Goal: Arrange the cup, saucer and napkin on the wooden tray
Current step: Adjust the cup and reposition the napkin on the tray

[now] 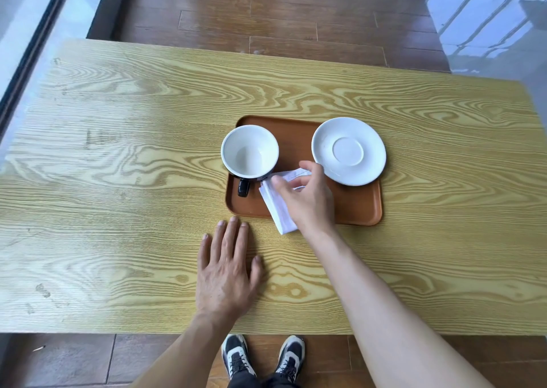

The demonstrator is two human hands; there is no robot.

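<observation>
A brown wooden tray [359, 207] lies in the middle of the table. On its left part stands a cup [249, 152], white inside and dark outside, its handle pointing toward me. A white saucer [348, 151] rests on the tray's right part, overhanging the far right rim. My right hand [307, 198] pinches a folded white napkin [278, 207] over the tray's near middle; the napkin's lower corner hangs past the near rim. My left hand [226, 272] lies flat on the table, fingers spread, just in front of the tray's left corner.
The yellow wood-grain table [118, 180] stretches wide to both sides of the tray. Dark wooden floor lies beyond its far edge. A glass wall runs along the left, a railing shows at the top right. My shoes stand below the near edge.
</observation>
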